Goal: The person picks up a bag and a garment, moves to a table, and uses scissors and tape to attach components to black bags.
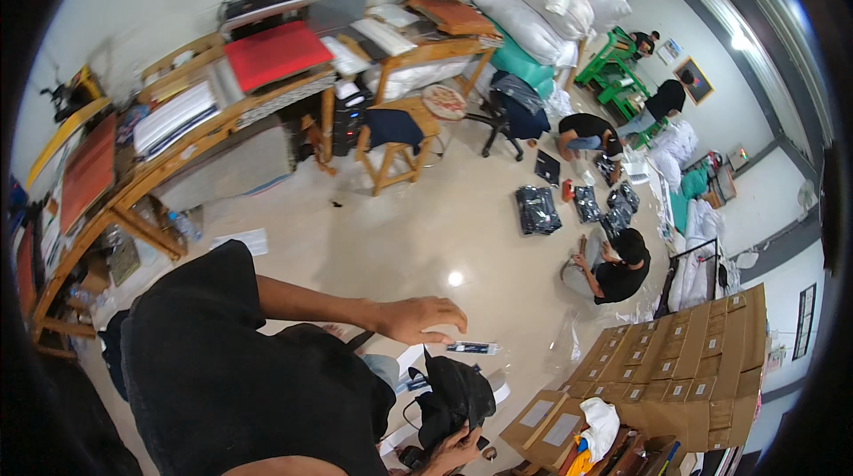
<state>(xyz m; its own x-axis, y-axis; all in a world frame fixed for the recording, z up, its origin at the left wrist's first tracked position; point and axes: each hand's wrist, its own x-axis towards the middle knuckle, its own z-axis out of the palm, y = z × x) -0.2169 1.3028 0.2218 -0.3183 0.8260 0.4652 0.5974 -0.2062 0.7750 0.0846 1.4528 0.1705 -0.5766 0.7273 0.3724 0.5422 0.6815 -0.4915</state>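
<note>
My left hand (419, 320) reaches out over the pale floor, its fingers apart and slightly bent. Just beyond its fingertips lies a flat, dark packet in a clear sleeve (472, 348); no grip on it shows. Lower down, my right hand (456, 451) is partly covered by a black, cap-shaped cloth thing (455, 392). Its fingers curl in at that thing's lower edge, and what they hold is hidden. White sheets (410, 358) and more dark pieces show partly behind the black cloth.
Stacked cardboard boxes (675, 360) stand at the right. Two people (622, 267) (586, 131) sit on the floor beyond, near several black packets (538, 210). Wooden benches with a red heat-press plate (275, 56) line the left, beside a wooden stool (397, 143).
</note>
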